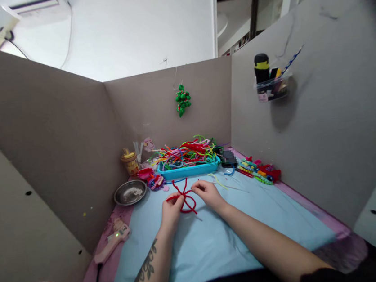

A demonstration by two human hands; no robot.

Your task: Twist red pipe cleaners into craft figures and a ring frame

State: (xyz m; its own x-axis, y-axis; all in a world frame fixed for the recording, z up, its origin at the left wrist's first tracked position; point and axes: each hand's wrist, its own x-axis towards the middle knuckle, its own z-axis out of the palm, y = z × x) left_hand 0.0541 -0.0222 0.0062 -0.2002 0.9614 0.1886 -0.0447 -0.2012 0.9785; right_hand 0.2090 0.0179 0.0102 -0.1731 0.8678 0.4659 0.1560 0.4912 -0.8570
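Observation:
Red pipe cleaners (184,193), crossed at a centre and bent, form a figure with a round loop below and several loose ends sticking out. My left hand (172,210) is closed on it, thumb and fingers pinching near the crossing. To the right, my right hand (209,194) is closed in a pinch at the tip of one red strand; its fingertips partly cover that end. The figure is held just above the light blue table cover (207,252).
Behind stands a blue tray (189,171) heaped with coloured pipe cleaners. At left are a metal bowl (132,203) and a pink glue gun (112,247) with its light on. Finished colourful pieces (261,171) lie at right, near a dark pixelated object (229,158). Grey panels enclose the table.

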